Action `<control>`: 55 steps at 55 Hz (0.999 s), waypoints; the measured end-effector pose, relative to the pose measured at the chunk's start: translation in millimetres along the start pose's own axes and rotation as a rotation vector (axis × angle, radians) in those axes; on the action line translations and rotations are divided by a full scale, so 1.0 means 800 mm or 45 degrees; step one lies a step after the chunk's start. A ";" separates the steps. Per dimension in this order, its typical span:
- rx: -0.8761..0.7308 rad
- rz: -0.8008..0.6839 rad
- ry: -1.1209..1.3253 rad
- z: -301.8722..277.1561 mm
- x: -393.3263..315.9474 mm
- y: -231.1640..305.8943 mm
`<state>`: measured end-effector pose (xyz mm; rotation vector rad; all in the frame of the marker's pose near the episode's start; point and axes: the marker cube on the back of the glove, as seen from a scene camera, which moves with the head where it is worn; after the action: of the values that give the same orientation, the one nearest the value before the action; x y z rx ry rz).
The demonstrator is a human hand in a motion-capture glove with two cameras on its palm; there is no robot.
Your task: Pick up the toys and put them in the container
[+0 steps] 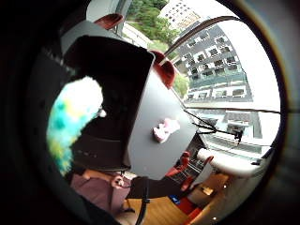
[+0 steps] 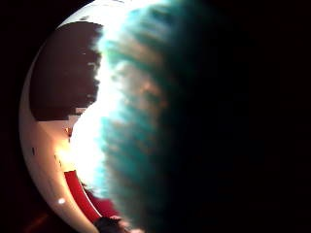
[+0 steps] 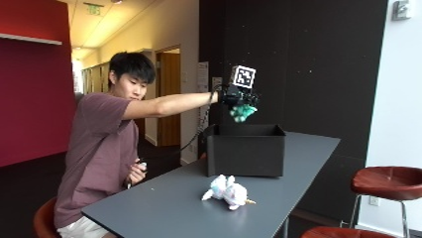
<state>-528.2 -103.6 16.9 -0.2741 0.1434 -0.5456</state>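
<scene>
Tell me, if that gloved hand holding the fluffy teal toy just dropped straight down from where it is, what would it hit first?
Most likely the open black container: the right hand holds the teal toy over its opening, so toy and hand would probably go inside. Depth is hard to judge; it might clip the rim.

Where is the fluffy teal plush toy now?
In the outside view, the fluffy teal plush toy hangs from the gloved right hand, above the open black box.

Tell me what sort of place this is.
Probably a lounge or common area in an office or campus building. A long grey table with red stools stands by a dark wall, a corridor with doors runs behind, and the little finger side palm view shows tall buildings through a window.
</scene>
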 end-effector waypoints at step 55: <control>-0.046 0.256 -0.258 -0.010 0.220 0.141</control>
<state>-325.1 -105.8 -34.5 -0.3442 -0.0162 -0.3135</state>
